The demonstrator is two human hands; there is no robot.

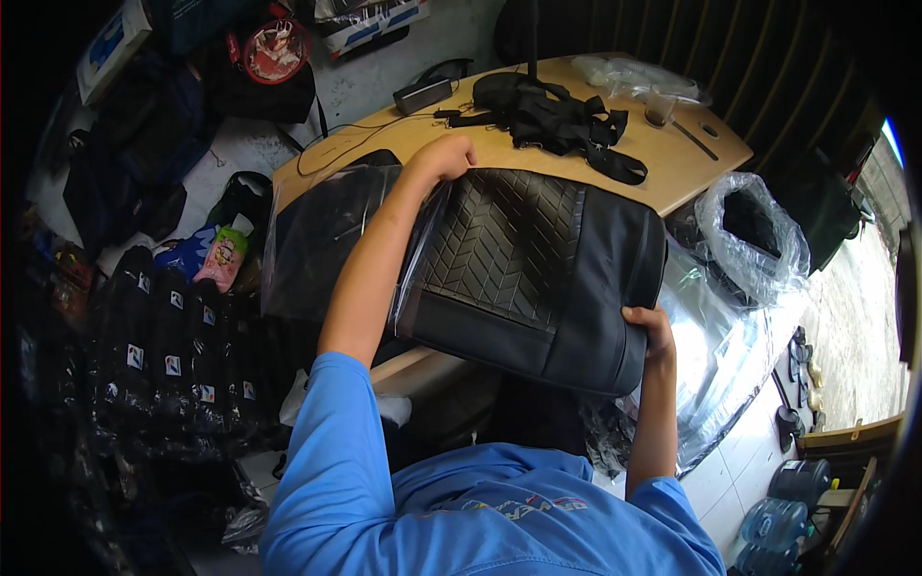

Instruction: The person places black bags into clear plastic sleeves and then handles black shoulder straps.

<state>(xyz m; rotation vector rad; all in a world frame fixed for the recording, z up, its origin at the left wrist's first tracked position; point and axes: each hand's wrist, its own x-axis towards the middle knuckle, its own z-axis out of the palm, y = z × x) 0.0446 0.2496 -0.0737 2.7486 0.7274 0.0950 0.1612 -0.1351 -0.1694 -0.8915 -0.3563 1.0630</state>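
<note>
A black leather-like bag (600, 278) with an embossed herringbone panel is held tilted in front of me, over the table's near edge. A clear plastic bag (298, 245) covers its left end, the plastic's open edge lying across the bag. My left hand (447, 158) is closed at the far end of that edge, seemingly pinching the plastic; its fingertips are partly hidden. My right hand (655, 331) grips the black bag's right end, thumb on top and fingers underneath, out of sight.
On the wooden table (375, 144) lie black straps (547, 115) with metal clips, a dark box (423, 94), a clear cup (660, 106) and folded plastic (634, 77). Plastic-wrapped black goods (163, 336) are piled at left. Crumpled plastic (754, 240) lies right; water jugs (776, 518) stand lower right.
</note>
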